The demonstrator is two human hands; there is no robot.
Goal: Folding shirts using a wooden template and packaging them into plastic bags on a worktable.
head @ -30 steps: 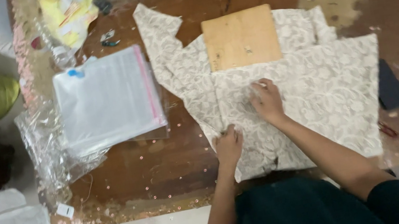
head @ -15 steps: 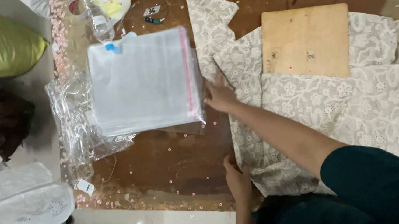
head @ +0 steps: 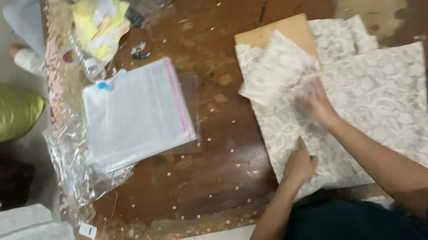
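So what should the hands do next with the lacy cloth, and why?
Probably lay the sleeve flat across the lacy cloth and smooth it. The right hand holds that flap lifted and rumpled over the wooden board, while the left hand pins the left edge down, so the fold looks only half made.

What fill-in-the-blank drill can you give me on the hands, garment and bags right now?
1. Both hands, left and right, rest on the lace ____.
2. The brown board lies ____ the garment.
3. The stack of bags has a ____ strip along one edge.
4. The table is made of ____.

Missing words: garment; under; pink; wood
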